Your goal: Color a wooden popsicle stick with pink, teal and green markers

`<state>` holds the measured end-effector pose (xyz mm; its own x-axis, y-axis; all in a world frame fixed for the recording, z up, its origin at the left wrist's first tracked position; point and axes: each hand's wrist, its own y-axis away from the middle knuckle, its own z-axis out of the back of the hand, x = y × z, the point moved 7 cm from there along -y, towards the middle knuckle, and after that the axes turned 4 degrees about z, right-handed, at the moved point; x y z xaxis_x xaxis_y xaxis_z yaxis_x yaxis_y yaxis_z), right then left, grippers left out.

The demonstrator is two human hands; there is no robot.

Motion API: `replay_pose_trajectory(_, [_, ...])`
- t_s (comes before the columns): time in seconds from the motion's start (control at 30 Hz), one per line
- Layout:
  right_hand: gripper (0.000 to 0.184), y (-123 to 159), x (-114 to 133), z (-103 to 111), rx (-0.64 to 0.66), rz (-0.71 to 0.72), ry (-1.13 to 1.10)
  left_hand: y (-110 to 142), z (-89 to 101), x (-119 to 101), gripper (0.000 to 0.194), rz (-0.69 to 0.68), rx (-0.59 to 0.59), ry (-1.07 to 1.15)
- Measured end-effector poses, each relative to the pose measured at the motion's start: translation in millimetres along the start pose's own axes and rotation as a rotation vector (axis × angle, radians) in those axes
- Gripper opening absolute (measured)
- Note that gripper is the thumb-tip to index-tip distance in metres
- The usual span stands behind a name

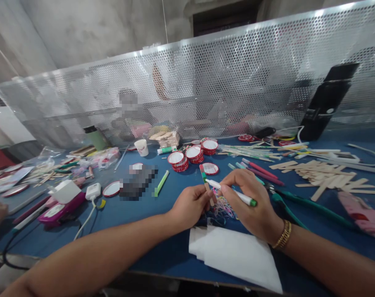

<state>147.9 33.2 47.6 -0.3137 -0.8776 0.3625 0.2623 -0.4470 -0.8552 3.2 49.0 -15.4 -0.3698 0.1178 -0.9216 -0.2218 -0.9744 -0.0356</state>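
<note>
My left hand (pixel 190 205) pinches a wooden craft stick (pixel 205 179) whose upper part is coloured red and green. My right hand (pixel 252 204), with a gold bangle at the wrist, grips a white marker with a green end (pixel 233 193); its tip rests against the stick. Under both hands lies a tangle of coloured scribbles or threads (pixel 223 211) on the blue table (pixel 138 214). A white folded sheet (pixel 237 255) lies just in front of my hands.
Red-rimmed round lids (pixel 193 153) are stacked behind the stick. Loose plain wooden sticks (pixel 323 175), coloured markers (pixel 260 169), a green tool (pixel 286 206) and something pink (pixel 364 214) lie right. A charger (pixel 92 191) and magenta box (pixel 62 206) sit left. A perforated metal screen (pixel 206 90) closes the back.
</note>
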Motion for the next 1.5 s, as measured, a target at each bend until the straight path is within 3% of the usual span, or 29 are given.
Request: replay_pose_trajectory(1.5, [0.014,2.4,-7.1,-2.0,-0.012,-0.065,-0.012,0.7,2.3,3.9,0.041,0.012,-0.008,-0.008])
